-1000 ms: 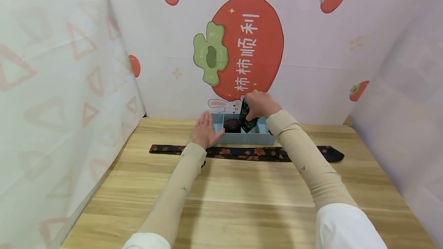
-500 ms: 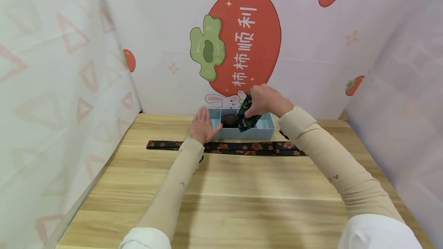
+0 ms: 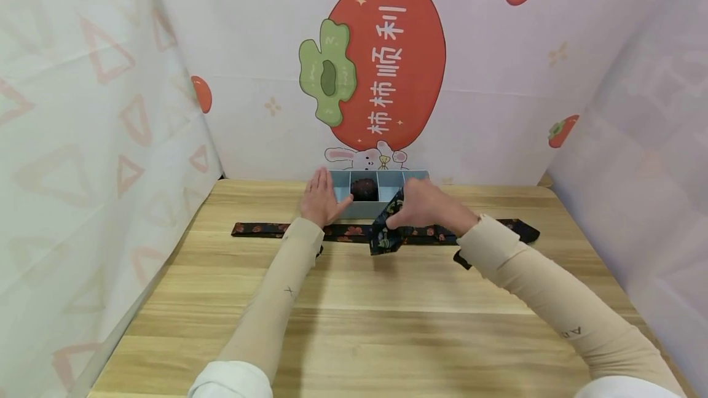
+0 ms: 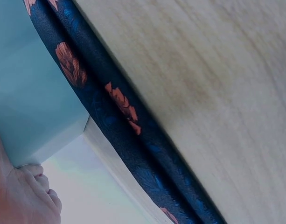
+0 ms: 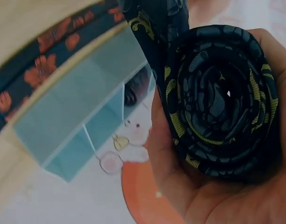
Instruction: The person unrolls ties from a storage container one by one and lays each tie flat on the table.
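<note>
A light-blue divided box (image 3: pixel 367 210) stands against the backdrop. My left hand (image 3: pixel 319 199) rests against its left end with fingers extended and the thumb along its front. In one compartment sits a dark reddish rolled tie (image 3: pixel 364 189). My right hand (image 3: pixel 423 206) grips another rolled necktie (image 5: pixel 222 98), dark with yellow-green figures, in front of the box; the tie's loose end (image 3: pixel 384 237) hangs down. The right wrist view shows the coil end-on in the curled fingers (image 5: pixel 168 175). Behind it, a floral necktie (image 3: pixel 254 230) lies stretched flat along the box's front.
The wooden table (image 3: pixel 354 324) extends toward the person. A white printed cloth backdrop (image 3: pixel 487 128) rises right behind the box, with similar cloth on both sides. The floral tie's pointed end (image 3: pixel 525 232) lies at the right.
My right hand has drawn the rolled tie from over the box's compartments toward me, to above the floral tie. The left hand stays at the box's end. The head view has tilted slightly down.
</note>
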Action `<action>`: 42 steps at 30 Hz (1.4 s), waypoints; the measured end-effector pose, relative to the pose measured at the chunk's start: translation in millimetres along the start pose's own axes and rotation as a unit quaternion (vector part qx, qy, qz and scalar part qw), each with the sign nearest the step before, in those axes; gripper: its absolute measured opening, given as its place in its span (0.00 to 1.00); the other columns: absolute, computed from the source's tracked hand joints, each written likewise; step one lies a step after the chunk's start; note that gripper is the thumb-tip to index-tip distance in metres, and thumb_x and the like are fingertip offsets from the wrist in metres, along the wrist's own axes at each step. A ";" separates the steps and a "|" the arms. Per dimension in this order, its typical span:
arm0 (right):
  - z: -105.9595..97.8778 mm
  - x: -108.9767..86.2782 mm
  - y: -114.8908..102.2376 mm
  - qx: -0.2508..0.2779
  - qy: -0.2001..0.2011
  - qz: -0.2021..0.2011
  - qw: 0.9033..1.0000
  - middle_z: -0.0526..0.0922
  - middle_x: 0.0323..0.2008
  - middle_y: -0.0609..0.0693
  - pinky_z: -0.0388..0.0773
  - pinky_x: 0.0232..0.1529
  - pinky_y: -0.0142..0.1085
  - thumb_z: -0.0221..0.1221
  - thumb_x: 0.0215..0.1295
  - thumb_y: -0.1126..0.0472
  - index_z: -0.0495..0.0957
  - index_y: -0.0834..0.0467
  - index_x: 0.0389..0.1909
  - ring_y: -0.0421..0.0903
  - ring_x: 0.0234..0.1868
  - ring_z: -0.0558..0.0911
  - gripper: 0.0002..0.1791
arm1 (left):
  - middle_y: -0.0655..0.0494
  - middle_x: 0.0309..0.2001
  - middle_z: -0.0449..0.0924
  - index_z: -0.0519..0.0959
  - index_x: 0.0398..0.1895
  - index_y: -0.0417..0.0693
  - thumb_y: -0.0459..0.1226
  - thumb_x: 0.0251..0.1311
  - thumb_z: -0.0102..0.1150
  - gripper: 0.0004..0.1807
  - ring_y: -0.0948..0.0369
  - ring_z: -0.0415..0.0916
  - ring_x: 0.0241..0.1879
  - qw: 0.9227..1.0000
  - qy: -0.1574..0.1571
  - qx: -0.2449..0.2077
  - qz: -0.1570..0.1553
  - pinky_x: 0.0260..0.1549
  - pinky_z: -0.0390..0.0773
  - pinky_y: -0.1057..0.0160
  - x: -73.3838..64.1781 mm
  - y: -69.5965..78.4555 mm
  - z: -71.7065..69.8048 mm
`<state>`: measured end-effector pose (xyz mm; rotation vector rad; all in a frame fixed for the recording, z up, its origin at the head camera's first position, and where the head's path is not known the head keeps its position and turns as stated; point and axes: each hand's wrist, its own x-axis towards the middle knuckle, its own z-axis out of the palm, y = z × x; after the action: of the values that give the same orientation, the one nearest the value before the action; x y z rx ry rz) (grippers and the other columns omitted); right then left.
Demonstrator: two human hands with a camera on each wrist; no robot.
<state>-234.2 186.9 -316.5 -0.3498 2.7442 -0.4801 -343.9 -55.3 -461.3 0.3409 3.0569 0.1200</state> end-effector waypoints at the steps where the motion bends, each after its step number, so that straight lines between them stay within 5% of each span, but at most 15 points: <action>1: 6.0 -2.3 1.5 0.008 -0.002 -0.001 1.000 0.57 0.10 0.42 0.61 0.18 0.33 0.73 0.59 0.46 0.62 0.49 0.10 0.40 0.11 0.59 0.31 | 0.43 0.87 0.35 0.39 0.86 0.38 0.71 0.74 0.35 0.56 0.49 0.33 0.87 1.000 0.000 0.001 0.001 0.86 0.42 0.50 0.0 0.3 -0.2; 8: 47.9 -13.4 14.7 0.038 -0.008 -0.011 0.999 0.50 0.09 0.39 0.53 0.18 0.33 0.73 0.59 0.48 0.58 0.47 0.07 0.38 0.13 0.49 0.35 | 0.42 0.87 0.37 0.41 0.86 0.37 0.71 0.74 0.34 0.56 0.48 0.36 0.87 1.000 0.014 0.009 0.006 0.85 0.44 0.49 -1.6 1.2 -1.5; 16: 81.4 -13.9 23.5 0.073 -0.017 0.050 0.996 0.50 0.10 0.39 0.54 0.18 0.33 0.73 0.57 0.45 0.56 0.47 0.09 0.39 0.13 0.50 0.34 | 0.43 0.87 0.36 0.40 0.86 0.37 0.71 0.74 0.33 0.56 0.48 0.34 0.87 1.000 0.005 0.007 0.004 0.85 0.44 0.49 -0.5 0.1 -1.0; 25: 110.8 -6.7 33.0 0.067 -0.015 0.081 0.994 0.53 0.09 0.41 0.56 0.17 0.34 0.73 0.57 0.38 0.69 0.52 0.16 0.39 0.12 0.52 0.29 | 0.41 0.87 0.37 0.41 0.86 0.36 0.71 0.73 0.33 0.57 0.47 0.35 0.87 1.000 0.013 -0.005 0.008 0.85 0.43 0.49 -1.0 -3.9 0.0; 31: 122.5 -7.6 33.4 0.068 -0.001 0.097 0.993 0.53 0.09 0.41 0.56 0.18 0.34 0.73 0.58 0.36 0.59 0.48 0.08 0.40 0.12 0.55 0.37 | 0.41 0.87 0.37 0.41 0.85 0.35 0.71 0.73 0.33 0.57 0.47 0.35 0.87 1.000 0.006 -0.001 0.011 0.85 0.42 0.49 -2.5 -4.2 -1.2; 42: 122.8 -14.7 44.6 0.086 0.009 0.113 0.990 0.55 0.11 0.42 0.58 0.19 0.35 0.71 0.58 0.33 0.63 0.49 0.10 0.41 0.14 0.56 0.36 | 0.39 0.87 0.36 0.40 0.85 0.35 0.70 0.74 0.37 0.57 0.46 0.35 0.87 0.999 -0.001 -0.028 0.016 0.85 0.42 0.47 -5.6 2.3 -10.0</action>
<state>-184.4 197.0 -437.7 0.0099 2.6895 -0.6544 -338.7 -55.0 -450.8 0.3849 3.0398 0.2077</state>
